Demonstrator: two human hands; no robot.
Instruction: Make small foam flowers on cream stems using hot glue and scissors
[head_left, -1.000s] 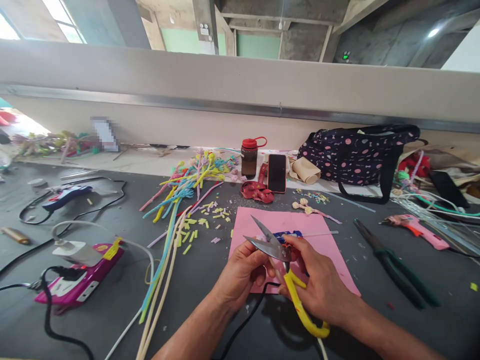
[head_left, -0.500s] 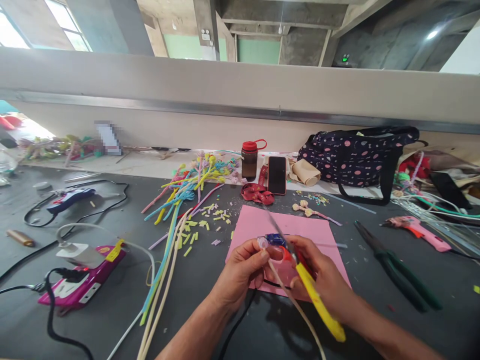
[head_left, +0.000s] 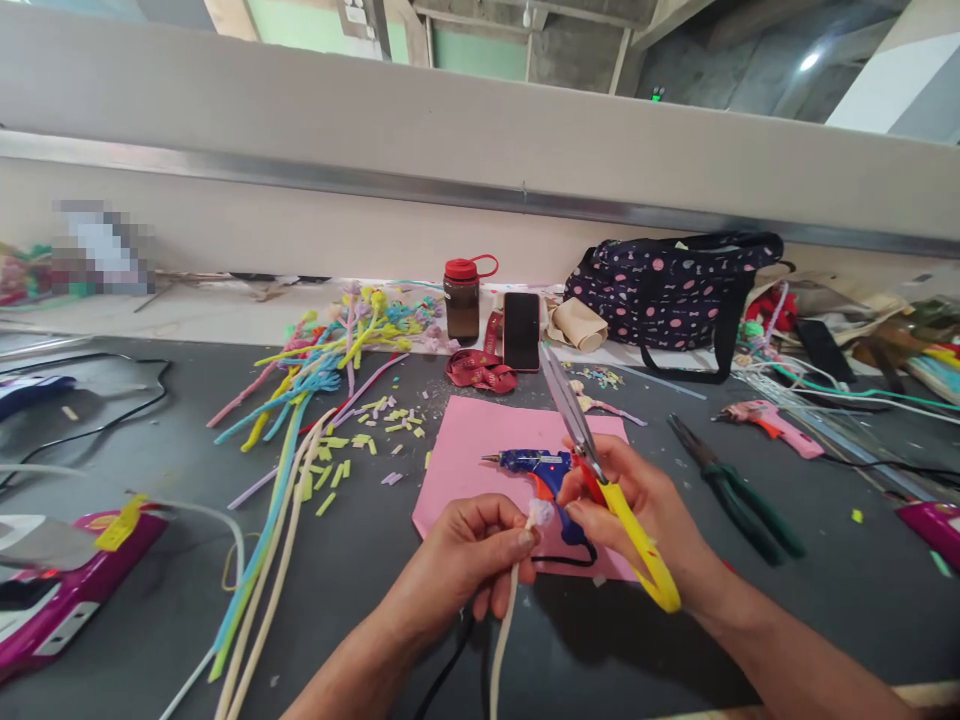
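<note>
Your left hand (head_left: 484,550) pinches the cream cord (head_left: 506,625) just below its lilac tip (head_left: 541,513), which points to one o'clock, long axis one-to-seven. Your right hand (head_left: 652,500) grips scissors (head_left: 619,505), blades toward eleven. At twelve, the glue gun (head_left: 532,461) on the pink sheet (head_left: 461,450) points to nine.

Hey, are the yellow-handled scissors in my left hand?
No, your right hand holds the scissors, while your left hand pinches a cream stem with a lilac tip.

Cord (head_left: 503,630) L, scissors (head_left: 586,449) R, btl (head_left: 463,306) behind
</note>
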